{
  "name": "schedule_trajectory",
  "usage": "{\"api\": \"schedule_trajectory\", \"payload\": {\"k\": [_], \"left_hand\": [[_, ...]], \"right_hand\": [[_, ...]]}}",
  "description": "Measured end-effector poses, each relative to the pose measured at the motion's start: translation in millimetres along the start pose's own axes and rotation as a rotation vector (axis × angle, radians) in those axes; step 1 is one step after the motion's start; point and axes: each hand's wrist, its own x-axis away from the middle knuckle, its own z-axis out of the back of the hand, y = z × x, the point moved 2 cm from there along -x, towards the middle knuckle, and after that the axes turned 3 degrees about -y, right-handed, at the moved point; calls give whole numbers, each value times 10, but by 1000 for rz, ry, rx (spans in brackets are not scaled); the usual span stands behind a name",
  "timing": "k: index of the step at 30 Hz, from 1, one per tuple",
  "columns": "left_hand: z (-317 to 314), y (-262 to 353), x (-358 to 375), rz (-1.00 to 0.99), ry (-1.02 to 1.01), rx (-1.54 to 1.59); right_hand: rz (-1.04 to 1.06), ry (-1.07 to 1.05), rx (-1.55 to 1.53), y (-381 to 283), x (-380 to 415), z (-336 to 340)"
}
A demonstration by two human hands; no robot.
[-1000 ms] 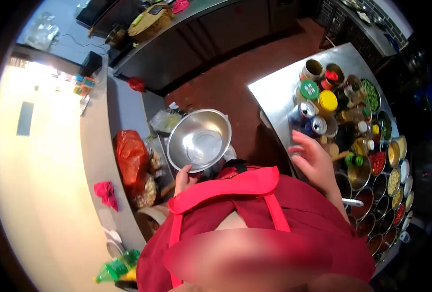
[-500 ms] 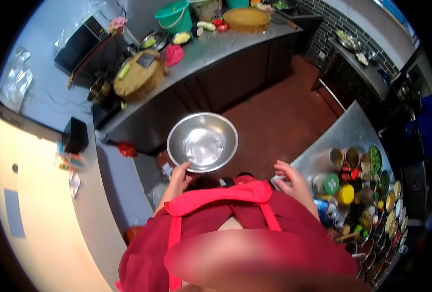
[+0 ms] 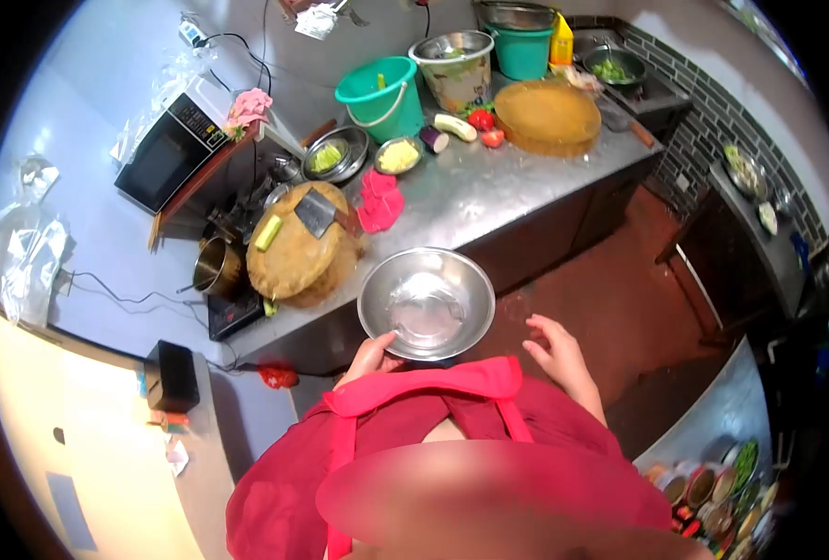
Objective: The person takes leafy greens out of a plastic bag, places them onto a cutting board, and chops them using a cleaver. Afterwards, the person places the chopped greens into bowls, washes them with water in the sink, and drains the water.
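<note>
A metal basin [image 3: 426,303], with nothing visible inside, is held in front of my body. My left hand [image 3: 373,355] grips its near left rim, thumb on the inside of the rim. Off to the right of the basin, my right hand [image 3: 554,349] hangs in the air with its fingers apart, touching nothing. Beyond the basin, a round wooden chopping block [image 3: 293,257] bears a cleaver [image 3: 317,215] and a piece of green vegetable [image 3: 269,232]. A pink cloth [image 3: 380,201] lies beside the block.
Along the metal counter [image 3: 452,205] stand a green bucket [image 3: 383,101], a second round board [image 3: 547,117], an eggplant piece [image 3: 434,139] and tomatoes. A microwave [image 3: 174,145] is at the left. Jars crowd a side table [image 3: 713,411] at the lower right.
The view has shifted toward the counter, which now appears nearer. The basin has come along in my left hand. My right hand is farther from the side table.
</note>
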Motion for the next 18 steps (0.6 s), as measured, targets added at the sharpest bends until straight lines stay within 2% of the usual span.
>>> {"api": "schedule_trajectory", "payload": {"k": [2, 5, 9, 13, 18], "left_hand": [[-148, 201, -270, -37, -46, -7], [-354, 454, -699, -37, -74, -40], [-511, 754, -1548, 69, -176, 6], [-803, 1131, -2315, 90, -305, -118], [-1111, 1515, -3176, 126, -378, -181]], "right_hand": [[20, -40, 25, 26, -289, 65], [-66, -43, 72, 133, -600, 180], [-252, 61, 102, 440, -892, 175], [-517, 150, -184, 657, -1207, 9], [-724, 112, -58, 787, -1929, -116]]}}
